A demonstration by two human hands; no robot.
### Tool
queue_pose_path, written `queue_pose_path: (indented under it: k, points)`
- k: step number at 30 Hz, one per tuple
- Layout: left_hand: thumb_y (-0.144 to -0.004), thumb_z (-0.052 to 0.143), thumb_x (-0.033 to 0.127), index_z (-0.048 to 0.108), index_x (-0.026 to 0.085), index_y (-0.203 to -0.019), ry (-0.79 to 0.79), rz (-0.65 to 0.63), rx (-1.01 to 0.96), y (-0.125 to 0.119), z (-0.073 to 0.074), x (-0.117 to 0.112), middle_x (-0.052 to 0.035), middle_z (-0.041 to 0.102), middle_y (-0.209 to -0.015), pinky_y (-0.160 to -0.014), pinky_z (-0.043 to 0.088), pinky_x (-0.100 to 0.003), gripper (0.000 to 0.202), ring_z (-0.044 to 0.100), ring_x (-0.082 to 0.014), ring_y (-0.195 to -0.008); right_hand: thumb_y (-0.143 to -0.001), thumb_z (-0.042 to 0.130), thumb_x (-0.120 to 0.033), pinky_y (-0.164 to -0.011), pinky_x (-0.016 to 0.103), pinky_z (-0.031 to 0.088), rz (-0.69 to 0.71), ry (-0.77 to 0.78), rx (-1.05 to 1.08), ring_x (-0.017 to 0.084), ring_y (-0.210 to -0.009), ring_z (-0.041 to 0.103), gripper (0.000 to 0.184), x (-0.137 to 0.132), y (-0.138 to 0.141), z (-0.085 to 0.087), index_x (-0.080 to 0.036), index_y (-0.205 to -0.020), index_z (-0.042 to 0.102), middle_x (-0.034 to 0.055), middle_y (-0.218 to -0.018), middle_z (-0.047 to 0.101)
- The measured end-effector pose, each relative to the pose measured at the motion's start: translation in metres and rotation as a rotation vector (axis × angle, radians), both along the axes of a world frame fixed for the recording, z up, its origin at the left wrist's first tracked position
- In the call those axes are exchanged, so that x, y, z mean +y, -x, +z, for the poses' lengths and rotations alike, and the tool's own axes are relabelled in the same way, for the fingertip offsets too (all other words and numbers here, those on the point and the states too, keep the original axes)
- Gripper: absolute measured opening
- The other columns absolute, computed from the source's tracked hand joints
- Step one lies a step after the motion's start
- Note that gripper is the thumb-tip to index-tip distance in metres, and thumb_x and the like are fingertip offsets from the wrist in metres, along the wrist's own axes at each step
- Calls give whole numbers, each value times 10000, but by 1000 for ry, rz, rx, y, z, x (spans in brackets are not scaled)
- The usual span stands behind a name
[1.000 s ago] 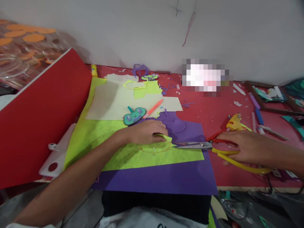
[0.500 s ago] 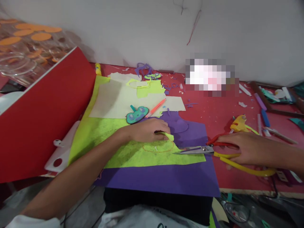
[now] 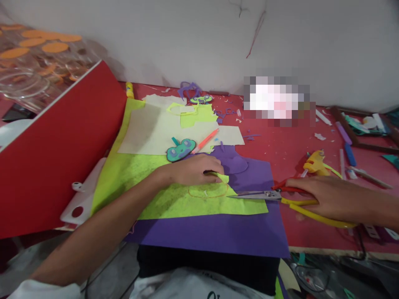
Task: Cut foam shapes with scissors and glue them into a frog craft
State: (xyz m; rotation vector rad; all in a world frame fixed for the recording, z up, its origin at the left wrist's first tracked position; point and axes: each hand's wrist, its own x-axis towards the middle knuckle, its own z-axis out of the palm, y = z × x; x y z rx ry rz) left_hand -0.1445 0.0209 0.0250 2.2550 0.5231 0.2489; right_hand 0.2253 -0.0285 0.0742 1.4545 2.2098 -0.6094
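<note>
Left hand [image 3: 196, 168] pinches a lime-green craft sheet [image 3: 177, 204]; right hand [image 3: 326, 196] grips red-and-yellow-handled scissors [image 3: 269, 194], blades [image 3: 249, 196] at the sheet's cut edge

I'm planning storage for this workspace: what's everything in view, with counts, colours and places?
Wall: 1, whitish, back
String: 1, reddish, on wall
Table: 1, red, centre
Board: 1, red, left
Containers: several, clear with orange discs, far left
Tube: 1, yellow, back left
Bottom sheet: 1, purple, near edge
Top sheet: 1, yellow-green, over purple
Pale sheets: count unclear, cream, behind
Cutout: 1, teal, centre
Pen: 1, orange, beside cutout
Scraps: many, mostly purple, back
Pixelated object: cannot tell
Scissors: 1, red-yellow handles, right of centre
Yellow tool: 1, yellow, right
Frame: 1, brown, far right
Left hand: 1, gripping top sheet
Right hand: 1, holding scissors
</note>
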Motion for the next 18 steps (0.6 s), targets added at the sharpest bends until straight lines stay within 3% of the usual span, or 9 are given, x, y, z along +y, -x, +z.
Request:
queue_pose_path:
  k: [3,5,10,14,18]
  points:
    - [-994,525,371,694,179,-902,5,-12,11,0,-1,0,-60,658,-903,-787,410,-308,272,586,-189,-852,-819,656,-588,-844,412,535,-55,135,7,376,-1111,700,562,-3,-6,-3,-269,-1280,686,131,-1281,727]
    - [-997,520,379,703,184,-937,13,-14,17,0,-1,0,-67,676,-943,-800,417,-309,274,601,-197,-883,-808,670,-579,-888,418,531,-71,165,7,385,-1170,674,603,-3,-8,-4,-263,-1322,661,132,-1335,700]
    - [-996,534,458,698,199,-1061,40,17,7,-2,1,-4,-61,712,-1039,-820,416,-304,314,623,-205,-947,-853,636,-553,-847,385,516,-31,212,35,343,-1092,702,449,1,6,5,-338,-1244,686,62,-1220,756]
    - [-958,584,552,684,205,-990,13,32,50,-7,1,-9,-38,712,-981,-814,389,-298,363,615,-206,-937,-866,637,-528,-818,363,500,-18,216,60,313,-1021,719,363,5,16,12,-367,-1182,713,34,-1154,775]
    - [-966,584,541,673,216,-937,-3,13,38,-14,-4,-14,-18,715,-963,-843,367,-311,338,611,-199,-943,-885,629,-514,-767,343,482,8,217,77,293,-960,732,309,6,15,10,-370,-1140,728,29,-1095,784]
